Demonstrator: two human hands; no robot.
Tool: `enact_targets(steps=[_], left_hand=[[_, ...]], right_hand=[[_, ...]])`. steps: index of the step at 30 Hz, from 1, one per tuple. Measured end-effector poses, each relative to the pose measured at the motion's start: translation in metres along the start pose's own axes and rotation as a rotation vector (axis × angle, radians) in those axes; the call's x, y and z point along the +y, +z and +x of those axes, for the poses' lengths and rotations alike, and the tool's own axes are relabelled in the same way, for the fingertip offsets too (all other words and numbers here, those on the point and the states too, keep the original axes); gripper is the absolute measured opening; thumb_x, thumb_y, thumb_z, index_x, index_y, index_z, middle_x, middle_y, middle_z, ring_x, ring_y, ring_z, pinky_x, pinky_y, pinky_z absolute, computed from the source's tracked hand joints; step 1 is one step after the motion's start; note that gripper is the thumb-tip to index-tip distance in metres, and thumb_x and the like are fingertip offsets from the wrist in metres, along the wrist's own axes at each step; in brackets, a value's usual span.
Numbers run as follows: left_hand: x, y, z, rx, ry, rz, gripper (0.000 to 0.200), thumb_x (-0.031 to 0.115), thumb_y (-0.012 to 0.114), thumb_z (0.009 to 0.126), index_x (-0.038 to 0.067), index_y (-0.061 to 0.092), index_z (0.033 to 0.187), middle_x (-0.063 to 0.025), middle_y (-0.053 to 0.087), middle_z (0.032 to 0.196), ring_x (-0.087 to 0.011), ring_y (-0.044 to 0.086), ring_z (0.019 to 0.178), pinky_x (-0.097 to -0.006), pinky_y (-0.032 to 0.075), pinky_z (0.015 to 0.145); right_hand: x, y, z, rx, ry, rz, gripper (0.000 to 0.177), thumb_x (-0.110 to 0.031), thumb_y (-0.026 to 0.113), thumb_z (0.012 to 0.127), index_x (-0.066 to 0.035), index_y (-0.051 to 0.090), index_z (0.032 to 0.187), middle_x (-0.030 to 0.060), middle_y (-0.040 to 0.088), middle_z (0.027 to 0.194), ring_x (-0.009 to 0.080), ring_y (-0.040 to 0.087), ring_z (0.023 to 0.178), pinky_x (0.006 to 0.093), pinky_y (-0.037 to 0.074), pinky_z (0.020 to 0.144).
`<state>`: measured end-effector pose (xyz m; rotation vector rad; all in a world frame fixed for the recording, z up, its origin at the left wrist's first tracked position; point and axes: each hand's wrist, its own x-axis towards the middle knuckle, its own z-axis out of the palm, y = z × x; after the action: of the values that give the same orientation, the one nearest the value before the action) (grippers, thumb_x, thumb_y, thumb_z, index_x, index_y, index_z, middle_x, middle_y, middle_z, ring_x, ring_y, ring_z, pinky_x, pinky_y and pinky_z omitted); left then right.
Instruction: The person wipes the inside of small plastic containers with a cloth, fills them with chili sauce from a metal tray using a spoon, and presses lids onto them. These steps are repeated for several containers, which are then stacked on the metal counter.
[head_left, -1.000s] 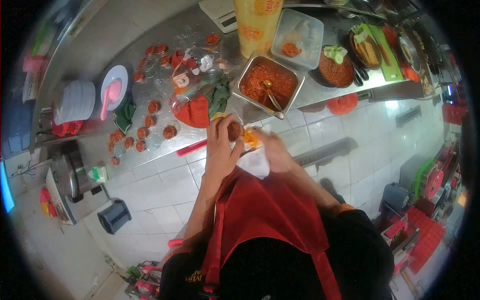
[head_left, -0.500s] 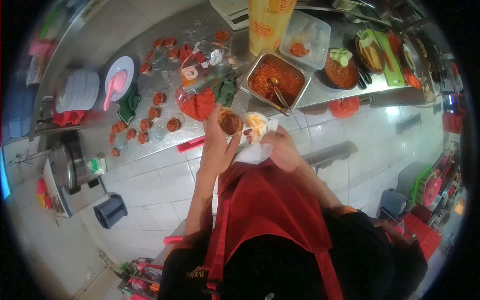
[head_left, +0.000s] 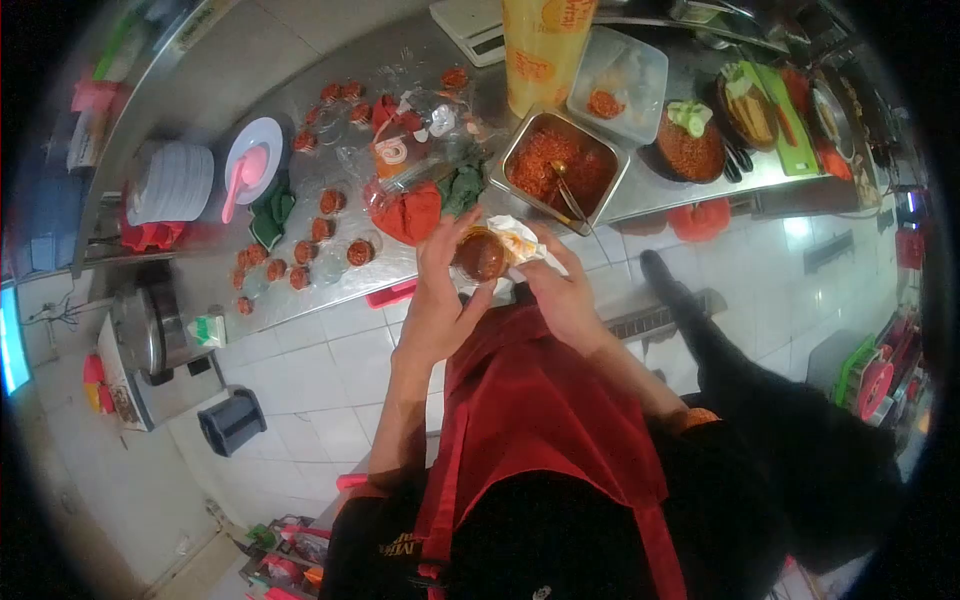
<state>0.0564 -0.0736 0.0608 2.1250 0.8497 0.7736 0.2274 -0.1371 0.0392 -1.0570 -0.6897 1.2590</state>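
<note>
My left hand (head_left: 437,300) is wrapped round a small clear cup (head_left: 482,256) with red-brown sauce in it. In my right hand (head_left: 562,298) is a crumpled white tissue (head_left: 515,240) with orange stains, which touches the cup's right side. Both hands are in front of the counter edge, above the red apron (head_left: 545,390). Just beyond them a steel tray (head_left: 598,208) of red sauce holds a spoon. A red cloth (head_left: 408,215) and a dark green cloth (head_left: 462,190) lie beyond my left hand.
Several small sauce cups (head_left: 322,228) stand on the steel counter (head_left: 375,275) at the left, near a white plate (head_left: 270,135) with a pink spoon. A yellow patterned container (head_left: 535,65) and a clear tub (head_left: 640,75) stand behind the tray. At the right, another person's dark-clothed leg (head_left: 720,350) shows.
The tissue in my right hand has come against the cup, which was apart from it before. Another person's leg has come into view at the right.
</note>
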Motion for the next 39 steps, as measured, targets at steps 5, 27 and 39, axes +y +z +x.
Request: enact_targets(steps=[5, 27, 39], left_hand=[[0.006, 0.012, 0.001, 0.242, -0.089, -0.166, 0.082, -0.002, 0.071, 0.081, 0.001, 0.023, 0.147, -0.0189, 0.038, 0.146, -0.0331, 0.04, 0.135, -0.0443, 0.035, 0.113], [0.007, 0.009, -0.016, 0.198, -0.16, -0.268, 0.091, 0.002, 0.08, 0.078, 0.004, 0.025, 0.151, -0.0139, 0.045, 0.141, -0.0263, 0.047, 0.132, -0.039, 0.046, 0.106], [-0.109, 0.039, 0.005, 0.514, -0.292, -0.128, 0.084, -0.002, 0.074, 0.079, 0.009, 0.033, 0.151, -0.0166, 0.042, 0.137, -0.0298, 0.05, 0.123, -0.0397, 0.048, 0.101]], right_hand=[[0.011, 0.003, -0.002, 0.071, 0.031, 0.307, 0.037, 0.002, 0.056, 0.09, 0.002, 0.057, 0.127, 0.006, 0.056, 0.124, 0.0125, 0.054, 0.113, 0.026, 0.042, 0.097], [-0.002, 0.004, 0.014, -0.152, 0.511, 0.909, 0.035, -0.003, 0.051, 0.098, 0.003, 0.054, 0.133, 0.013, 0.064, 0.123, 0.0251, 0.063, 0.114, 0.0364, 0.052, 0.095], [-0.09, -0.119, 0.033, 0.234, -0.136, -0.38, 0.031, -0.015, 0.061, 0.088, 0.002, 0.068, 0.113, 0.0105, 0.071, 0.105, 0.0176, 0.069, 0.091, 0.0308, 0.053, 0.085]])
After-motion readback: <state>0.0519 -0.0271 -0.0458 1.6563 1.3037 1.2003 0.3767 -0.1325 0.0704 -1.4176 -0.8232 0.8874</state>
